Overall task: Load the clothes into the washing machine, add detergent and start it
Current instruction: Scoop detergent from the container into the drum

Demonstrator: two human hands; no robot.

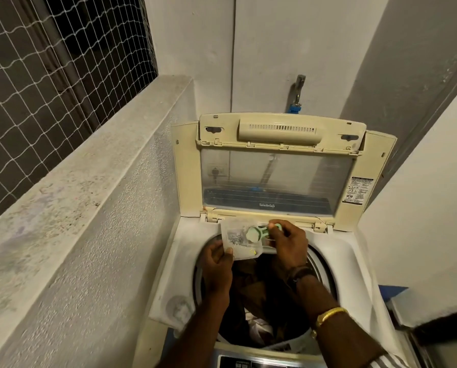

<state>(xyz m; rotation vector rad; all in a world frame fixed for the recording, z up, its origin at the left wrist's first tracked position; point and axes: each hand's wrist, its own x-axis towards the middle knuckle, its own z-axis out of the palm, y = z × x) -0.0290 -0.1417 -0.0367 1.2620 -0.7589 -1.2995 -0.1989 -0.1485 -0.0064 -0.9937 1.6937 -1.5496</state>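
Over the open drum of the washing machine (354, 264), your left grip (218, 264) pinches the lower corner of a clear plastic bag (238, 244), thumb on its front face and fingers curled behind. Your right grip (291, 243), just beside it on the far side of the bag, is closed round the handle of a pale green scoop (257, 231). The scoop's round bowl points toward your left grip and overlaps the bag; whether it lies inside the plastic cannot be told. Grey speckled contents show in the bag just above your left thumb.

Directly below both grips, dark clothes (259, 293) fill the drum, with a pale piece nearer you. Beyond the grips the lid (275, 179) stands raised, its clear window facing you. Above the lid, a tap (298, 88) with a blue fitting sticks out of the wall. To the left of your left grip runs a rough concrete ledge (89, 155), topped by a white net (49, 62). A gold bracelet (328, 314) sits on your right forearm, and the edge of the control panel (248, 363) shows nearest you.
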